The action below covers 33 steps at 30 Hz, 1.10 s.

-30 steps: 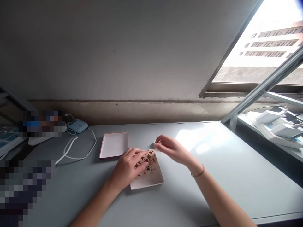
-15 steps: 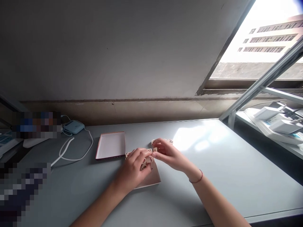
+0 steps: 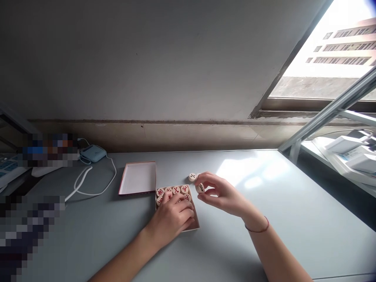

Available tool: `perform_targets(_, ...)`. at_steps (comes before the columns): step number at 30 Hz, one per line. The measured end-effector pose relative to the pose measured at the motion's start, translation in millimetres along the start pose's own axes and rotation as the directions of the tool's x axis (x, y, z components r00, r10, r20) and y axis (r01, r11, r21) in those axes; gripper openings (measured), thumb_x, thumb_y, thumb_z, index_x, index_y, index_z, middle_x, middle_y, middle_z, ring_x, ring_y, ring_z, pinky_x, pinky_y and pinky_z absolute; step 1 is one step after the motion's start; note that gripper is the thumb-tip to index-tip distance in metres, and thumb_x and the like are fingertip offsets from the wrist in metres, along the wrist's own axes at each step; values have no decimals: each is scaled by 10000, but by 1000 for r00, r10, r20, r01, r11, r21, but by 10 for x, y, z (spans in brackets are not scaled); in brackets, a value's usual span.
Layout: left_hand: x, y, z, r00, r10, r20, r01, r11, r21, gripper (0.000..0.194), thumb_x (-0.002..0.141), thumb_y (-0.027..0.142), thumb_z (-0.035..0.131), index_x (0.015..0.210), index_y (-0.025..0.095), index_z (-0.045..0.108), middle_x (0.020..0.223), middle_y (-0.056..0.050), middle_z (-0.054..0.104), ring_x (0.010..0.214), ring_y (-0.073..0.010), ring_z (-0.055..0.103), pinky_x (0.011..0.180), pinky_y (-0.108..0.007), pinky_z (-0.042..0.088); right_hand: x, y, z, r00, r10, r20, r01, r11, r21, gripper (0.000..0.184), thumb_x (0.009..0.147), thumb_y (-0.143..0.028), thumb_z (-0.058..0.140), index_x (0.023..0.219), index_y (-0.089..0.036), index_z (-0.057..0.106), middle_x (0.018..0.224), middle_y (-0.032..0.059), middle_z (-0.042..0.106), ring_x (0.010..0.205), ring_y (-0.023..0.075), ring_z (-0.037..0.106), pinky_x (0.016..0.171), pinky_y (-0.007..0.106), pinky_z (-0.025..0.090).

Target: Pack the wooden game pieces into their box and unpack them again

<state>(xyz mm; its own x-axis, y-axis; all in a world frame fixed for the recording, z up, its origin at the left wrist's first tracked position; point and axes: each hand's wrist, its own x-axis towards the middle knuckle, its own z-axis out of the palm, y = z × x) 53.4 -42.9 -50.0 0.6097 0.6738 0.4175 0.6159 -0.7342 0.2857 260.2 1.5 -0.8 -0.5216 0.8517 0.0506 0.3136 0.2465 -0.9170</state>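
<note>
Between thumb and fingers, my right hand pinches a round xiangqi piece with a dark character, tilted up on edge just right of a shallow box. My left hand lies over that box with its fingers apart, touching the pieces inside. Red-marked xiangqi pieces sit in rows in the far part of the box; my fingers cover several of them. Behind my right hand, another dark-marked piece rests on the table, with at least one more partly hidden beside it.
The box lid lies inside up on the grey table, left of the box. A light blue device and a white cable are at the left. Metal framing and white devices stand at the right.
My right hand has drawn away to the right from my left hand, holding the piece. My left hand has flattened over the box, uncovering red-marked pieces in the far row.
</note>
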Motion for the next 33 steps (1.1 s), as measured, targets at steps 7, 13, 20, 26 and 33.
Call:
perform_targets(7,14,4,-33,1000,13,22,-13,1000,23,110,920,205,536,917,220,644,952,17,720,964,-190,555,821,-365,328,-5,-27,35,995,-45,84,52,995,-82,176,833,-200,575,1005,-232,592,980,19,606,833,125,588,787,283,553)
perform_targets(13,-75,-29,-202,992,1,123,1,1000,-20,299,742,481,710,723,201,607,837,2,648,829,-184,521,794,-349,351,-82,-58,147,989,-16,150,76,912,-403,174,752,-144,626,909,-212,593,792,-12,580,657,101,529,568,211,436)
perform_targets(20,-169,-137,-192,962,64,265,-71,997,17,176,794,311,683,707,199,579,748,36,626,785,-156,516,805,-339,321,-66,-84,407,985,13,173,94,799,-594,131,771,-89,597,837,-199,568,867,4,572,645,111,502,529,220,346)
perform_targets(26,-164,-189,-202,969,55,243,-69,996,52,140,823,294,666,747,202,592,745,38,625,786,-155,517,821,-341,324,-4,42,491,995,7,101,64,726,-685,165,757,-53,569,831,-195,529,824,-3,568,595,108,457,488,232,250)
perform_targets(33,-152,-248,-211,978,20,209,-39,995,87,118,839,292,653,784,207,591,776,24,628,804,-169,521,819,-350,333,46,174,565,994,-93,56,107,748,-655,178,756,-15,533,783,-188,503,819,0,541,587,96,421,492,223,260)
